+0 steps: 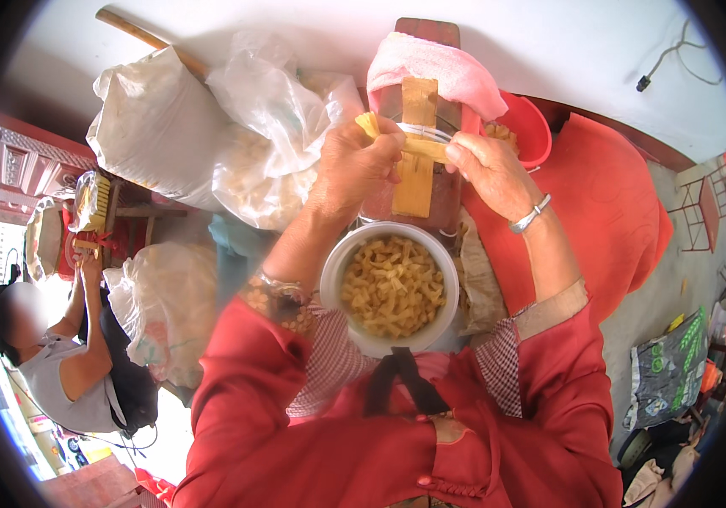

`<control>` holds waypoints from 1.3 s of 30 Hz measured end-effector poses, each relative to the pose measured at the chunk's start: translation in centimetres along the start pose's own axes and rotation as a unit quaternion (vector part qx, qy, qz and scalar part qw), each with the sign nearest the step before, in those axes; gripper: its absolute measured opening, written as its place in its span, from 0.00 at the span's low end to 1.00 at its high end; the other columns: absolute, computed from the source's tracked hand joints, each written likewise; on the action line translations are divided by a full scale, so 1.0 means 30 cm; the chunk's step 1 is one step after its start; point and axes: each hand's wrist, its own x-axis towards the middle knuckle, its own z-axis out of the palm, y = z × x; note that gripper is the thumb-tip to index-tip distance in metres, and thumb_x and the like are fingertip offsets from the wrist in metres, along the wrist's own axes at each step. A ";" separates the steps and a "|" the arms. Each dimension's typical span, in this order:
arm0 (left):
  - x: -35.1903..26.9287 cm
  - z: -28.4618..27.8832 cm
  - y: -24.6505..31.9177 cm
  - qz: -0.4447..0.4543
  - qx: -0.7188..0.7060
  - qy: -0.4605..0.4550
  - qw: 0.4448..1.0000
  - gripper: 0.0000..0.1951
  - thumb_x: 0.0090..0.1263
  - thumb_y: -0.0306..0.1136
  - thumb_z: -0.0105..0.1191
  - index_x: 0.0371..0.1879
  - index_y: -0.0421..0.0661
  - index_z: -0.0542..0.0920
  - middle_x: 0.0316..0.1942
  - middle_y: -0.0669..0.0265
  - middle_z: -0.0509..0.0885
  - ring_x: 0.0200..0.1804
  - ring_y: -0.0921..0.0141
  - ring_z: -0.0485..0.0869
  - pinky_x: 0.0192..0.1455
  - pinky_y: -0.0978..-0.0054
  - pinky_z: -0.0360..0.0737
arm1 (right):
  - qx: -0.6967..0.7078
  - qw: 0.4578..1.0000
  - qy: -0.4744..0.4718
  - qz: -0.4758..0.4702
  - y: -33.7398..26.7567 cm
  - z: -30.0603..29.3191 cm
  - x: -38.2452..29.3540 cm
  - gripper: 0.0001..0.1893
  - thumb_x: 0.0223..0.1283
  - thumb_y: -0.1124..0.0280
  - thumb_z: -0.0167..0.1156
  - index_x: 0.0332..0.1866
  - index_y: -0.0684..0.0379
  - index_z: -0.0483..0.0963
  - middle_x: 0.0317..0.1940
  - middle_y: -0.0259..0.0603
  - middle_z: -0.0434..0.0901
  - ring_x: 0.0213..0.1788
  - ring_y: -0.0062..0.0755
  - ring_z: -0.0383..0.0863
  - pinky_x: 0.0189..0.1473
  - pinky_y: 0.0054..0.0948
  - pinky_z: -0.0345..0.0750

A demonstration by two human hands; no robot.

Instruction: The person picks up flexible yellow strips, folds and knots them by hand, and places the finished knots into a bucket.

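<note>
My left hand and my right hand pinch a flat yellow strip between them. A fanned yellow end sticks up from the fingers of my left hand. Beneath the strip lies a wooden block, with white cord running across it. The block rests on a dark red wooden bench. Nearer my body stands a white bowl, filled with many small yellow knotted or folded pieces; their material is unclear.
A pink towel drapes over the bench. Behind my right hand is a red basin with yellow pieces. Clear plastic bags and a white sack stand left. Red cloth spreads right. Another person works at far left.
</note>
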 end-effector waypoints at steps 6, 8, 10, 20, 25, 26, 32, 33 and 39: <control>0.023 0.016 -0.001 -0.011 -0.007 0.004 1.000 0.03 0.65 0.27 0.55 0.28 0.45 0.77 0.20 0.74 0.72 0.22 0.81 0.66 0.28 0.82 0.67 | 0.004 0.999 0.028 -0.027 0.041 0.012 0.020 0.25 0.68 0.49 0.45 0.28 0.63 0.71 0.19 0.35 0.68 0.24 0.25 0.67 0.29 0.28 0.66; 0.026 0.014 -0.002 -0.015 -0.009 0.004 1.000 0.03 0.65 0.27 0.55 0.29 0.45 0.77 0.20 0.74 0.72 0.22 0.80 0.66 0.28 0.82 0.67 | 0.004 0.999 0.029 -0.026 0.042 0.013 0.024 0.25 0.68 0.49 0.46 0.28 0.63 0.72 0.19 0.36 0.68 0.24 0.26 0.67 0.29 0.28 0.66; 0.033 0.009 -0.016 -0.018 -0.008 0.006 1.000 0.02 0.65 0.27 0.55 0.29 0.45 0.77 0.20 0.74 0.72 0.22 0.80 0.66 0.28 0.82 0.67 | -0.015 1.000 -0.005 0.015 0.017 0.002 0.026 0.19 0.68 0.57 0.46 0.32 0.65 0.72 0.25 0.45 0.74 0.31 0.38 0.73 0.37 0.34 0.69; 0.034 -0.005 -0.017 -0.010 -0.032 -0.024 0.999 0.03 0.63 0.25 0.53 0.32 0.39 0.77 0.22 0.68 0.76 0.22 0.78 0.73 0.26 0.79 0.75 | 0.024 0.999 0.021 -0.016 0.038 0.013 0.017 0.23 0.68 0.52 0.47 0.27 0.63 0.71 0.17 0.34 0.65 0.22 0.23 0.64 0.26 0.27 0.63; 0.028 0.006 -0.007 -0.024 -0.039 -0.015 0.999 0.03 0.64 0.25 0.53 0.32 0.39 0.77 0.22 0.68 0.76 0.21 0.78 0.73 0.26 0.79 0.74 | 0.043 0.999 0.011 0.005 0.044 0.006 0.013 0.22 0.68 0.53 0.48 0.26 0.63 0.71 0.17 0.34 0.65 0.22 0.22 0.64 0.27 0.26 0.64; 0.034 0.005 -0.014 -0.022 -0.033 -0.016 0.999 0.03 0.64 0.25 0.53 0.32 0.39 0.77 0.22 0.68 0.76 0.22 0.78 0.73 0.26 0.79 0.74 | 0.039 0.999 0.012 0.003 0.047 0.006 0.015 0.22 0.68 0.53 0.48 0.26 0.63 0.71 0.18 0.34 0.66 0.23 0.22 0.65 0.28 0.26 0.64; 0.056 0.012 -0.091 0.033 0.116 0.013 0.993 0.03 0.64 0.25 0.53 0.31 0.38 0.77 0.24 0.67 0.77 0.22 0.77 0.74 0.25 0.79 0.75 | -0.009 0.999 0.028 -0.033 0.143 0.075 0.016 0.22 0.68 0.54 0.48 0.26 0.63 0.71 0.20 0.35 0.69 0.25 0.25 0.68 0.31 0.27 0.67; 0.054 0.006 -0.095 0.018 0.102 0.026 0.994 0.04 0.64 0.26 0.53 0.31 0.38 0.78 0.23 0.67 0.77 0.22 0.77 0.74 0.25 0.79 0.75 | -0.020 0.999 0.024 -0.026 0.144 0.077 0.011 0.21 0.68 0.55 0.49 0.27 0.63 0.71 0.20 0.35 0.69 0.25 0.24 0.68 0.31 0.28 0.67; 0.022 -0.026 -0.056 -0.057 -0.020 -0.007 0.998 0.13 0.68 0.38 0.53 0.31 0.39 0.79 0.20 0.66 0.77 0.20 0.78 0.73 0.23 0.81 0.71 | 0.095 0.994 0.024 0.042 0.107 0.053 -0.038 0.18 0.69 0.58 0.50 0.30 0.62 0.73 0.20 0.30 0.68 0.22 0.18 0.67 0.26 0.22 0.65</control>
